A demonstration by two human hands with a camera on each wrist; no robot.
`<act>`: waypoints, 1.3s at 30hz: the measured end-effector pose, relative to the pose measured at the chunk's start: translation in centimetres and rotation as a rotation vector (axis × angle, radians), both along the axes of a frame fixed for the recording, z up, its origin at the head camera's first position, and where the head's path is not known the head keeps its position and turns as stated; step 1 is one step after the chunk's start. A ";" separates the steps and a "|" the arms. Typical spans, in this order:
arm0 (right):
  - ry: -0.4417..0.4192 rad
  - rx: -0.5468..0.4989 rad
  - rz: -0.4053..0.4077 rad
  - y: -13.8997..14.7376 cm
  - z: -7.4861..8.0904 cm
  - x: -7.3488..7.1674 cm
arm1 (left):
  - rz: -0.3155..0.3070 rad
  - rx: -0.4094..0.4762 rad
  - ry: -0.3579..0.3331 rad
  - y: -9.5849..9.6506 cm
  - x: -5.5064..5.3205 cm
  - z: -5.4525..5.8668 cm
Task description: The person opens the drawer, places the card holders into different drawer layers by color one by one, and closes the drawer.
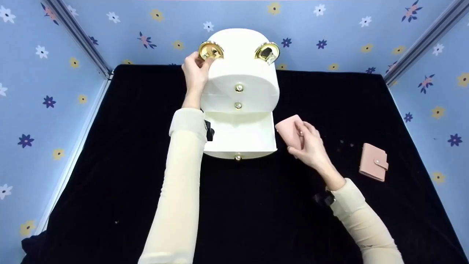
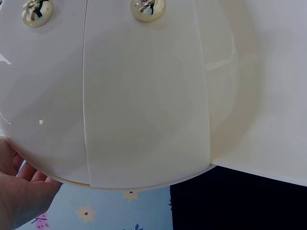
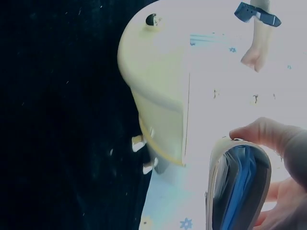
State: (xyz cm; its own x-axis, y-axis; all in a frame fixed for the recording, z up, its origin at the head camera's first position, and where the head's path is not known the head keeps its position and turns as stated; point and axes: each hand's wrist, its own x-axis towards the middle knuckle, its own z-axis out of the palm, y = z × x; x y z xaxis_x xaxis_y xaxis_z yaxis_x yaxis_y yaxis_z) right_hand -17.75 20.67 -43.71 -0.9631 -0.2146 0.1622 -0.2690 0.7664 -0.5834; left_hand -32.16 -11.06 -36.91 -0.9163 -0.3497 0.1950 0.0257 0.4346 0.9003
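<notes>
A white drawer box (image 1: 240,68) with gold knobs and two gold-rimmed round pieces on top stands at the back. Its bottom drawer (image 1: 243,132) is pulled out, and the inside shows bare white. My left hand (image 1: 196,73) grips the box's upper left side by the gold ring (image 1: 211,50); in the left wrist view that hand (image 2: 24,196) is at the box's edge. Just right of the pulled-out drawer, my right hand (image 1: 309,146) holds a pink wallet (image 1: 289,131) between thumb and fingers. The right wrist view shows the wallet (image 3: 213,177) end-on, with blue and grey layers inside.
A second pink wallet (image 1: 373,162) with a snap strap lies on the black cloth (image 1: 256,212) at the right. Blue flowered panels (image 1: 348,33) border the cloth at the back and on both sides, with metal rails (image 1: 82,40) at the corners.
</notes>
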 end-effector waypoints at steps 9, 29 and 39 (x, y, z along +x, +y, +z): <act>-0.001 0.003 0.071 -2.1 0.3 -0.3 | 0.007 -0.002 -0.006 0.0 -0.1 0.0; 0.002 -0.001 0.237 -6.9 -0.1 -2.4 | -0.013 0.000 0.001 0.0 0.0 -0.1; 0.002 0.021 0.318 -8.6 -0.4 -3.4 | -0.002 -0.004 -0.007 0.0 0.0 0.0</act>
